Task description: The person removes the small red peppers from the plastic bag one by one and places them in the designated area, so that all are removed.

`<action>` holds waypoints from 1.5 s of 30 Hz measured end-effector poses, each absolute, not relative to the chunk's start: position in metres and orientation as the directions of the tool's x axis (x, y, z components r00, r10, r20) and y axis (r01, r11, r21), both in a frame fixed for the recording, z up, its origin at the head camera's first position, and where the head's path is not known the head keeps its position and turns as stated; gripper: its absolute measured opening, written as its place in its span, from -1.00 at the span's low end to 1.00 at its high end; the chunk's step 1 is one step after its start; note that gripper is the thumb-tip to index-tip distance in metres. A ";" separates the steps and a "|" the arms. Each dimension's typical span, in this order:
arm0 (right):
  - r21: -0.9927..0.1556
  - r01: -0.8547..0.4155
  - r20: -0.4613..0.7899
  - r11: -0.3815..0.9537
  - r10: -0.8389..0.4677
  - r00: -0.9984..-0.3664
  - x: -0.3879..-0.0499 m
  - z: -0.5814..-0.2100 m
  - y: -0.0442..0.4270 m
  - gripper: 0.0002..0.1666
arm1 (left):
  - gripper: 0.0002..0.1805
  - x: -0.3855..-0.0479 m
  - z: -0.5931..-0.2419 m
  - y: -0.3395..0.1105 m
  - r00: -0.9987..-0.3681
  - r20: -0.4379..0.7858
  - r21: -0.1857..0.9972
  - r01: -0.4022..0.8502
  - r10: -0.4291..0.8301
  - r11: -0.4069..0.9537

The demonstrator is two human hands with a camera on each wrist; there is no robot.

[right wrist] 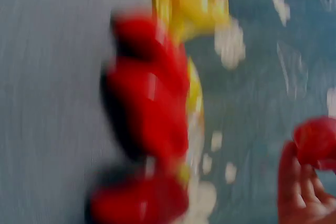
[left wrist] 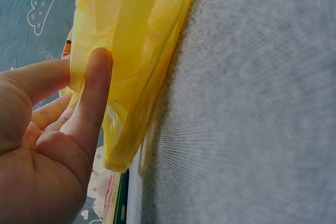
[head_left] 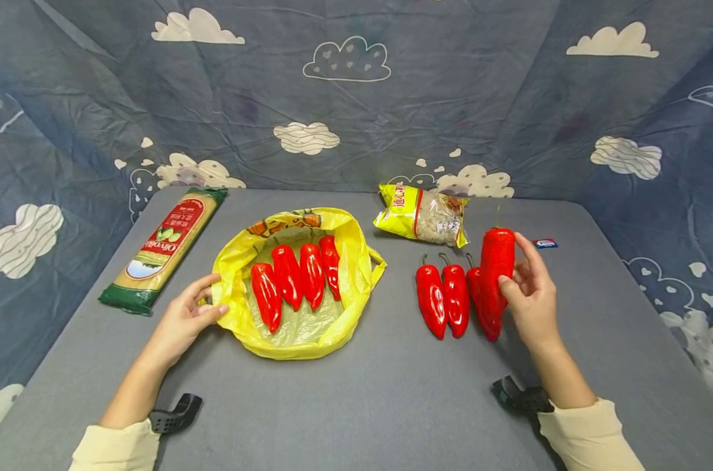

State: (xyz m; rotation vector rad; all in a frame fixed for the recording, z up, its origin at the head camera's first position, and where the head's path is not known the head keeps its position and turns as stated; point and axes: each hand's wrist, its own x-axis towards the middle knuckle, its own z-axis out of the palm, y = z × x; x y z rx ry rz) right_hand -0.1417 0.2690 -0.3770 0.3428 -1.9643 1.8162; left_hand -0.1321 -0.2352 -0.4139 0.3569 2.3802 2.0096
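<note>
My left hand [head_left: 186, 318] pinches the left rim of a yellow plastic bag [head_left: 356, 314], thumb on the outside in the left wrist view. The bag's mouth is spread wide, and several glossy red peppers [head_left: 266, 297] lie inside it side by side. On the right, my right hand [head_left: 533, 297] grips another red pepper [head_left: 498, 261] between thumb and fingers, its stem pointing up. Three more peppers lie left of that hand: two in full sight, such as this pepper [head_left: 430, 301], and a third pepper [head_left: 473, 278] partly behind the held one. The right wrist view is blurred.
A green-ended pasta packet [head_left: 168, 245] lies left of the bag. Behind the loose peppers is a yellow and clear food packet [head_left: 421, 214]. A small blue and red wrapped item [head_left: 545, 243] sits right of my right hand. Cloud-patterned cloth [head_left: 345, 98] hangs around the grey table [head_left: 356, 412].
</note>
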 end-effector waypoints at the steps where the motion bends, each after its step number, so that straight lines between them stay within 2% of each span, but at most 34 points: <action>1: -0.893 -0.425 0.442 0.149 0.110 -0.890 -0.143 -0.379 0.279 -0.28 | -0.40 -0.132 -0.414 -0.235 -0.974 0.140 0.973 0.169 0.176 0.158; 6: -0.896 -0.282 0.312 0.343 0.032 -0.950 -0.151 -0.389 0.318 -0.30 | -0.40 -0.133 -0.413 -0.236 -0.973 0.138 0.969 0.172 0.185 0.177; 11: -0.875 -0.179 0.164 0.449 -0.072 -0.984 -0.152 -0.398 0.346 -0.29 | -0.40 -0.132 -0.413 -0.235 -0.973 0.138 0.969 0.171 0.183 0.179; 17: -0.850 -0.046 -0.042 0.525 -0.155 -0.987 -0.150 -0.406 0.359 -0.27 | -0.39 -0.132 -0.413 -0.235 -0.974 0.136 0.969 0.169 0.181 0.179; 22: -0.807 -0.010 -0.105 0.591 -0.160 -0.982 -0.151 -0.410 0.361 -0.28 | -0.39 -0.131 -0.413 -0.235 -0.976 0.131 0.967 0.164 0.176 0.193; 27: -0.759 -0.005 -0.106 0.651 -0.132 -0.986 -0.153 -0.411 0.361 -0.32 | -0.39 -0.132 -0.415 -0.237 -0.975 0.134 0.967 0.167 0.176 0.190; 36: -0.739 -0.015 -0.064 0.674 -0.093 -0.994 -0.152 -0.410 0.360 -0.33 | -0.38 -0.131 -0.416 -0.237 -0.974 0.141 0.966 0.175 0.176 0.191; 42: -0.717 -0.121 0.130 0.686 -0.039 -0.991 -0.150 -0.393 0.345 -0.40 | -0.38 -0.131 -0.416 -0.237 -0.973 0.145 0.965 0.178 0.177 0.190; 45: -0.746 -0.227 0.251 0.626 -0.051 -0.967 -0.150 -0.382 0.330 -0.42 | -0.38 -0.132 -0.415 -0.236 -0.973 0.145 0.967 0.177 0.178 0.183</action>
